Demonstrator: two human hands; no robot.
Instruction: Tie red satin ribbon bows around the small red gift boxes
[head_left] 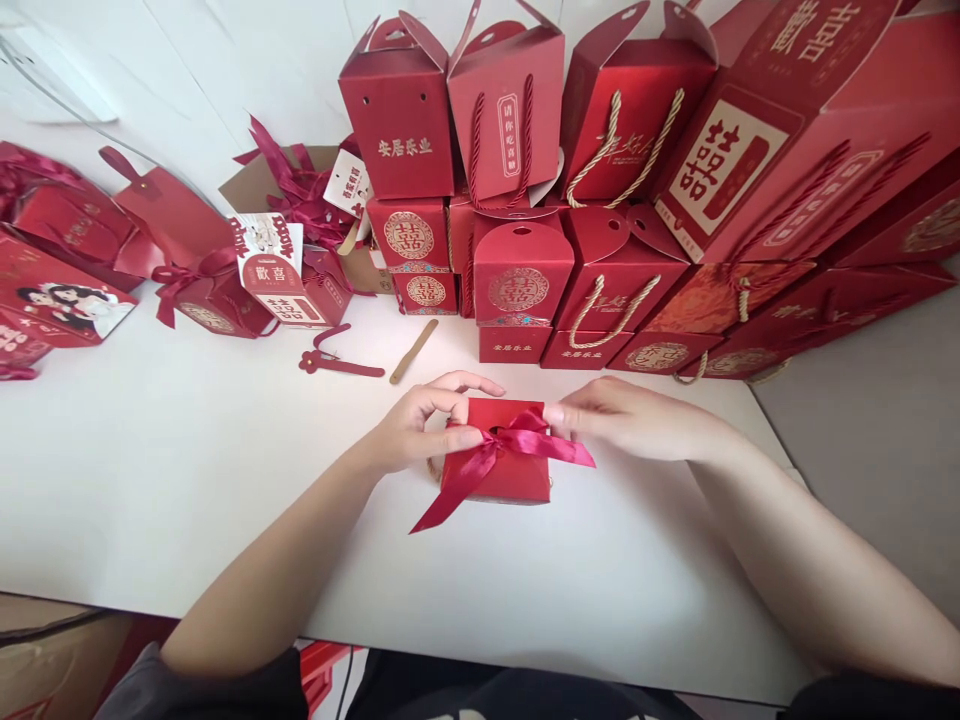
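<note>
A small red gift box (517, 480) sits on the white table in front of me. Across its top lies a magenta satin ribbon (459, 488) with a bow loop and two loose tails, one toward the lower left, one toward the right. My left hand (420, 425) is closed at the box's left side, its thumb and finger pinching the ribbon beside the knot. At the right, my right hand (622, 415) has its fingertips closed on the bow's right loop; its other fingers are partly hidden. Bits of a twisted cord show at the box's left side.
Stacked red gift boxes (521, 290) with rope handles line the back and right. Smaller ribboned boxes (217, 300) stand at the left. A red strip with a flower end (345, 367) and a flat tan stick (414, 352) lie behind my left hand. A cardboard box (60, 660) is below the table edge.
</note>
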